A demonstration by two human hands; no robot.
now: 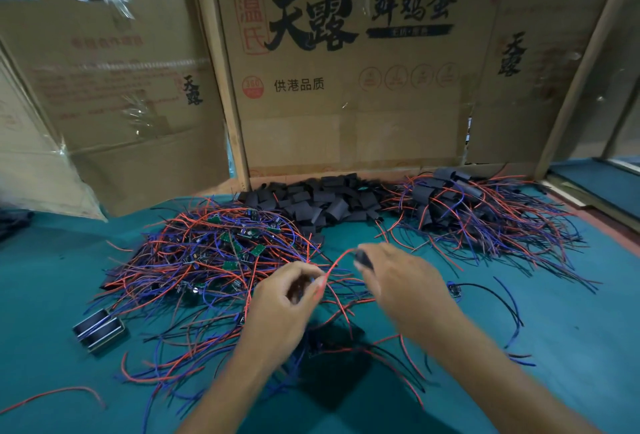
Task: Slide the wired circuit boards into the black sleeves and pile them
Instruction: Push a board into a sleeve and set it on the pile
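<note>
Your right hand grips a black sleeve at its fingertips. Your left hand pinches the red wire, which arcs up and to the right into the sleeve's near end. Motion blur hides whether the circuit board is already inside.

The sleeve lies up and to the right of your left hand, its long axis roughly in line with the wire. Keep pull and sleeve along that axis.

The finished pile sits at far right, nearer your right hand. Unsleeved boards lie left; empty sleeves lie between.
</note>
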